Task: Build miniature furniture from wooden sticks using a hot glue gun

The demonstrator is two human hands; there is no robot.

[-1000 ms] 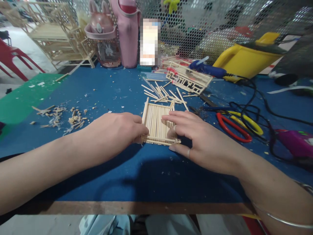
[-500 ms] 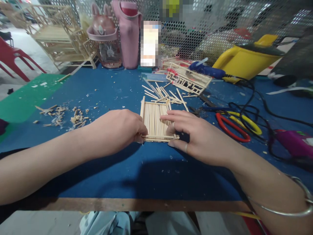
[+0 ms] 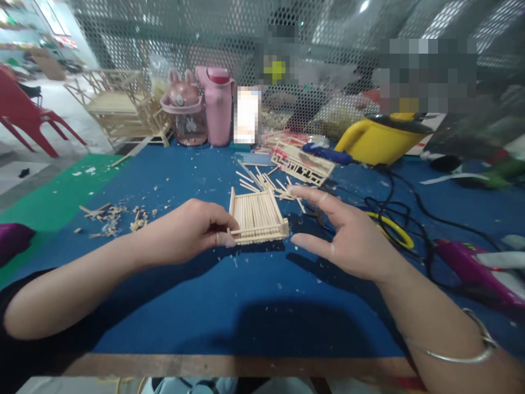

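Note:
A small panel of pale wooden sticks (image 3: 255, 212), laid side by side with rails and corner posts, is on the blue mat, its near edge slightly tilted. My left hand (image 3: 200, 227) pinches its near left corner between thumb and fingers. To the right of it, my right hand (image 3: 340, 232) is apart from the panel, thumb and fingers spread with nothing between them. Loose wooden sticks (image 3: 248, 180) lie just beyond the panel. Behind them rests a small stick-built frame with openwork sides (image 3: 303, 164).
Stick scraps (image 3: 107, 218) litter the mat on the left. A pink bottle (image 3: 219, 112), a rabbit-eared jar (image 3: 189, 117) and a larger stick structure (image 3: 123, 106) stand at the back. On the right are a yellow jug (image 3: 377, 141), a blue glue gun (image 3: 328, 153), yellow-handled scissors (image 3: 400, 232) and black cables.
My right hand has let go of the panel and drawn away to the right, fingers spreading. My left hand still grips its corner, and the panel has turned slightly. The view has tilted upward.

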